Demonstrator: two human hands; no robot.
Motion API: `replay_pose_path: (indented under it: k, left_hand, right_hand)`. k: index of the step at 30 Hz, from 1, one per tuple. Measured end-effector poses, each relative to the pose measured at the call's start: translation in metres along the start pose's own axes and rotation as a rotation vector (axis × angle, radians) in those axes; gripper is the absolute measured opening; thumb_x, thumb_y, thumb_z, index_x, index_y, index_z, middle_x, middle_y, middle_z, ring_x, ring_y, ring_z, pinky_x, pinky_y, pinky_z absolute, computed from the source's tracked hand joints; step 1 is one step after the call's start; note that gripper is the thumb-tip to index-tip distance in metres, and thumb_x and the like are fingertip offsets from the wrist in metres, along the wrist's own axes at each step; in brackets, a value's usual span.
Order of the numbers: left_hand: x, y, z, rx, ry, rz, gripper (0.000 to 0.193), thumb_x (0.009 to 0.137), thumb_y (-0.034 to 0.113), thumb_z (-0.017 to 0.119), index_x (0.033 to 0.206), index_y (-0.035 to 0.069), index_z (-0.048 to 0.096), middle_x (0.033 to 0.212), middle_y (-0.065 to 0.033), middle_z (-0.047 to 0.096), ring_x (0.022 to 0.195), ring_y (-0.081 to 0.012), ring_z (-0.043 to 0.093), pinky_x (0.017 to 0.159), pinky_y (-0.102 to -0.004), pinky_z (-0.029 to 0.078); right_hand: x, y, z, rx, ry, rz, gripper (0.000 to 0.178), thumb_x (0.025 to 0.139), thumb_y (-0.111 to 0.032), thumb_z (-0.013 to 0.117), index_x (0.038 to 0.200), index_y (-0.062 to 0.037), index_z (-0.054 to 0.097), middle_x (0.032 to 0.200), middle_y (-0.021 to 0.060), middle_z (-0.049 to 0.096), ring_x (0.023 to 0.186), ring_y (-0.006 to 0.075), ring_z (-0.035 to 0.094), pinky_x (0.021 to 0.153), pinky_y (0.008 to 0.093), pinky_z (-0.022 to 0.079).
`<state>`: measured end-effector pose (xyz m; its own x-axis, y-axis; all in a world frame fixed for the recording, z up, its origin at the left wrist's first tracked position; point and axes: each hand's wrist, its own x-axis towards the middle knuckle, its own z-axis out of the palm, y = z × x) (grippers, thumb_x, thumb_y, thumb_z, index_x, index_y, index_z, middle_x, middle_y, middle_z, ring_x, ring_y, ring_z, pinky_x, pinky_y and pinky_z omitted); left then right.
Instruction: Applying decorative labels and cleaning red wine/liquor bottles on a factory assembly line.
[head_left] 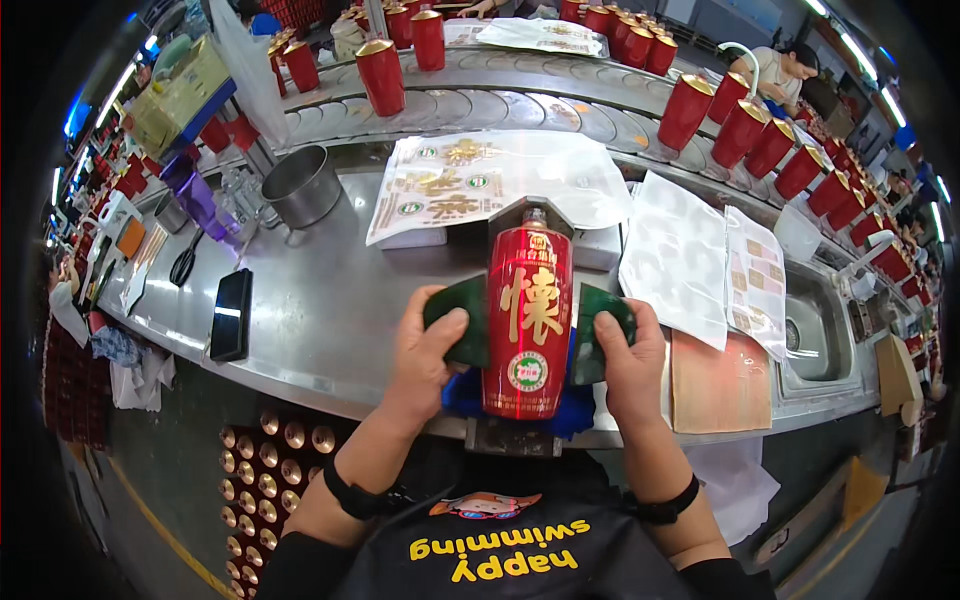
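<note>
A red bottle (pixel 528 330) with gold and white markings lies in a metal cradle (pixel 548 212) at the bench's front edge, its neck pointing away from me. Fingers wrapped and thumb on top, my left hand (pixel 418 360) grips a flat dark-green scraper (pixel 463 325) at the bottle's left side. Its twin, another green scraper (pixel 596 350), is in my right hand (pixel 637 370) at the right side. The inner edges of both scrapers meet the bottle's sides. A blue cloth (pixel 462 395) shows beneath the bottle.
Printed decal sheets (pixel 590 175) lie behind the cradle, and white sheets (pixel 675 262) lie right, near a sink (pixel 825 335). Left are a phone (pixel 231 315), scissors (pixel 186 260) and a metal pot (pixel 303 188). Red bottles (pixel 381 80) stand on the curved conveyor (pixel 480 108). A co-worker (pixel 780 75) sits beyond.
</note>
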<state>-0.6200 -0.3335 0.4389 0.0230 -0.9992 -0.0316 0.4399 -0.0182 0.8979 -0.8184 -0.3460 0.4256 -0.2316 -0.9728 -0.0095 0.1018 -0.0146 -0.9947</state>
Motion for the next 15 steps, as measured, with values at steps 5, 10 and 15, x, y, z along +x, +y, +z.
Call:
replay_pose_path:
  k: [5,10,15]
  left_hand:
    - [0.026,-0.007,-0.005,0.182,-0.142,0.107,0.031,0.095,0.019,0.058,0.122,0.007,0.047,0.103,-0.0056,0.063,0.085,-0.0094,0.066,0.059,-0.0200,0.054]
    - [0.034,-0.014,-0.008,0.025,-0.061,-0.040,0.032,0.096,0.019,0.056,0.124,0.008,0.046,0.102,-0.0041,0.064,0.081,-0.0081,0.066,0.058,-0.0186,0.052]
    - [0.027,-0.011,-0.010,-0.027,-0.013,-0.056,0.030,0.096,0.021,0.058,0.122,0.009,0.047,0.097,-0.0017,0.062,0.079,-0.0066,0.063,0.059,-0.0193,0.050]
  right_hand:
    - [0.017,0.010,0.001,-0.056,-0.296,-0.270,0.020,0.095,-0.013,0.065,0.109,-0.0010,0.058,0.091,0.0029,0.064,0.082,0.0057,0.057,0.072,0.0212,0.049]
    - [0.030,0.027,0.010,0.129,-0.210,-0.125,0.022,0.098,-0.017,0.064,0.110,-0.0002,0.058,0.096,0.0025,0.063,0.082,0.0058,0.057,0.073,0.0218,0.048]
    - [0.030,0.026,-0.002,0.060,-0.216,-0.152,0.021,0.098,-0.016,0.063,0.111,0.0001,0.058,0.098,0.0025,0.064,0.084,0.0058,0.057,0.074,0.0215,0.048]
